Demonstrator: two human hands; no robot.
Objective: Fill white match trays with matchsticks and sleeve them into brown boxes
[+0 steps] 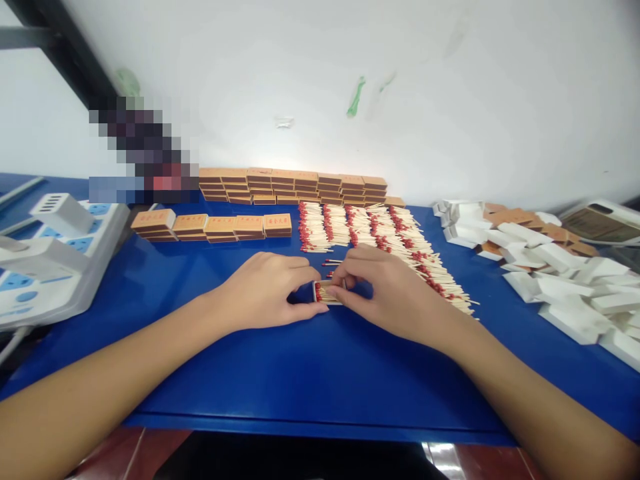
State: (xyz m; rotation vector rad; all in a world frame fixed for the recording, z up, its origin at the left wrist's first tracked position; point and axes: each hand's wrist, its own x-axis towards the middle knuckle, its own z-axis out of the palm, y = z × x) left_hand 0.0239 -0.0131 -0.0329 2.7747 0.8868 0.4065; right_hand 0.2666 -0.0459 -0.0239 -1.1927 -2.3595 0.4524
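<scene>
A small open matchbox tray lies on the blue table, filled with red-headed matches. My left hand grips the tray's left end, its thumb along the near side and its fingers along the far side. At the right end of the tray, my right hand has thumb and fingers curled together over the matches; what is between those fingertips is hidden. Just behind the hands lie rows of loose matches, partly covered by my right hand.
Closed matchboxes are stacked along the wall, with a shorter row in front. White empty trays and sleeves pile up on the right, near a phone. A power strip with plugs sits on the left.
</scene>
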